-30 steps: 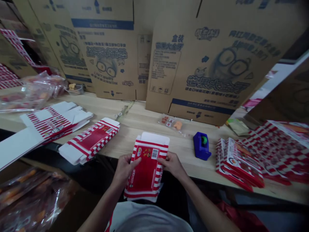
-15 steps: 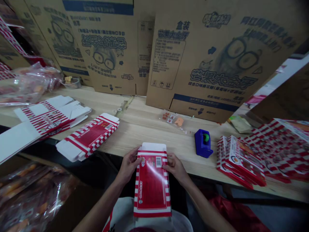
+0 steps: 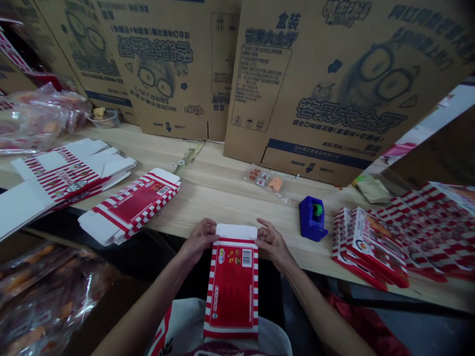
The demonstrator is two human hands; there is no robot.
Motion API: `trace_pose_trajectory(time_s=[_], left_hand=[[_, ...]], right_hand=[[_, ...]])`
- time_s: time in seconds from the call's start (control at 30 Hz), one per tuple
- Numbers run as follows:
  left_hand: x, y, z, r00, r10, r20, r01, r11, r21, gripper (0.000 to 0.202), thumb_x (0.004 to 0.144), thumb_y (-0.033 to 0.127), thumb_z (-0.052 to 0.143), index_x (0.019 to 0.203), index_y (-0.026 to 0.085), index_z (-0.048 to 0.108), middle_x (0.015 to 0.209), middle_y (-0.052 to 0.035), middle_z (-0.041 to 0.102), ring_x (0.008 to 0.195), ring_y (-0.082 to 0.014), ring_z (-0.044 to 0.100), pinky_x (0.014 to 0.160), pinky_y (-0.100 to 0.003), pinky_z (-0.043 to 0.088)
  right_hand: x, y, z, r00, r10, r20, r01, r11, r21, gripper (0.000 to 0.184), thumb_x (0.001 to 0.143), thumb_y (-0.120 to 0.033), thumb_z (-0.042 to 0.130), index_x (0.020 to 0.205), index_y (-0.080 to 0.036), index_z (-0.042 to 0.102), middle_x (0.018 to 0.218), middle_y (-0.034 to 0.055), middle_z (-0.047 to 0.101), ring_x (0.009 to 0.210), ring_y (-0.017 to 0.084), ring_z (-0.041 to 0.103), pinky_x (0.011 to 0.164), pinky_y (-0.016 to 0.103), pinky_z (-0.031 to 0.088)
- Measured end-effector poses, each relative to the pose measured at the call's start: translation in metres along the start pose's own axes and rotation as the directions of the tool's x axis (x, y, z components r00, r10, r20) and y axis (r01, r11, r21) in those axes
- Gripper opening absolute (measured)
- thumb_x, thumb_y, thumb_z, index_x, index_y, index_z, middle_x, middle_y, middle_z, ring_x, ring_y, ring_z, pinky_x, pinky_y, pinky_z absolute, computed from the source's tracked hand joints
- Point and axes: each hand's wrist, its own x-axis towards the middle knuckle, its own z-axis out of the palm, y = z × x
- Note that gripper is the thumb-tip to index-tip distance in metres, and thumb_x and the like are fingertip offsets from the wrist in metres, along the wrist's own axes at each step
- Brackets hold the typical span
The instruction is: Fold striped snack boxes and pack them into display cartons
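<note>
A red and white striped carton (image 3: 232, 287), its printed back facing up, lies between my hands at the table's front edge. Its white end flap points away from me. My left hand (image 3: 200, 240) pinches the carton's far left corner by the flap. At the far right corner, my right hand (image 3: 272, 243) grips with thumb and bent fingers, the index finger raised off the box. To the left lies a small stack of flattened striped cartons (image 3: 137, 200). A blue tape dispenser (image 3: 311, 220) with a green core stands to the right.
Large printed cardboard boxes (image 3: 334, 89) wall off the back. Several filled cartons (image 3: 374, 244) are piled at right. A small clear packet (image 3: 265, 180) lies mid-table. Unfolded cartons (image 3: 70, 173) and bagged goods (image 3: 44, 116) are at left; a box of packets (image 3: 40, 296) sits below.
Both hands have shifted from the carton's sides to its far corners by the flap. My right index finger has lifted. The view has tilted slightly.
</note>
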Motion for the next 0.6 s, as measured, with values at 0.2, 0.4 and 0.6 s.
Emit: trace_pose_trajectory(time_s=[0.2,0.4,0.6], left_hand=[[0.0,-0.001,-0.009,0.991,-0.008,0.135,-0.018,0.982,0.19,0.024,0.057,0.029,0.082,0.069,0.013,0.068,0.073,-0.0049,0.068,0.069,-0.0161,0.063,0.067,-0.026,0.048],[-0.006,-0.006,-0.015,0.98,0.107,0.166,-0.173,0.871,0.459,0.025,0.071,0.037,0.072,0.068,0.012,0.07,0.068,-0.0043,0.067,0.065,-0.0146,0.059,0.062,-0.024,0.045],[-0.001,0.019,-0.005,0.98,0.052,0.19,-0.126,0.907,0.403,0.025,0.065,0.036,0.074,0.071,0.012,0.069,0.065,-0.0035,0.068,0.058,-0.0146,0.06,0.056,-0.024,0.046]], right_hand=[[-0.011,-0.001,-0.002,0.991,-0.048,0.124,0.067,0.986,-0.151,0.021,0.075,-0.041,0.072,0.083,-0.021,0.076,0.094,0.0059,0.064,0.09,0.019,0.061,0.079,0.03,0.049],[-0.016,-0.007,0.006,0.985,-0.051,0.166,0.097,0.953,-0.286,0.028,0.081,-0.045,0.065,0.083,-0.018,0.074,0.094,0.0092,0.069,0.087,0.019,0.064,0.076,0.03,0.051],[-0.001,-0.027,0.014,0.998,0.012,0.055,0.006,0.95,-0.311,0.023,0.069,-0.03,0.073,0.085,-0.016,0.065,0.069,0.0006,0.066,0.061,0.014,0.06,0.058,0.025,0.047]])
